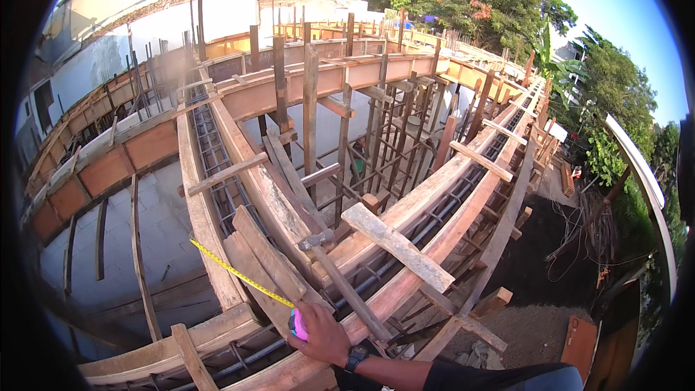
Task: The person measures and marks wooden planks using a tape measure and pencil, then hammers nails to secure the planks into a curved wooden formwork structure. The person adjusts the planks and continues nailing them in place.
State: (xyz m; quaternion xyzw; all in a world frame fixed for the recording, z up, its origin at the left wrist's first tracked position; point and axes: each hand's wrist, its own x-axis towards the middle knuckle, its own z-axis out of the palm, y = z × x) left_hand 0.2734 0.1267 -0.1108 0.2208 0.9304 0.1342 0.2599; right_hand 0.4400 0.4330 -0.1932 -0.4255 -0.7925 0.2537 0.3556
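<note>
My right hand (323, 338), with a dark watch on its wrist, is closed around a pink and purple tape measure (297, 324). The yellow blade (242, 277) runs out to the upper left across the wooden formwork. Its far end is at the outer edge of the left form board (199, 213); whether it hooks there is too small to tell. Under the blade lie loose wood boards (269, 255). A hammer (316, 240) rests on the timber just beyond my hand. My left hand is out of view.
Steel reinforcing bars (434, 221) run inside the formwork channels. Short wooden cleats (397, 246) lie across their tops. Deep drops with upright props (376, 127) open between the beams. A dark ground area (544, 246) lies far below at the right.
</note>
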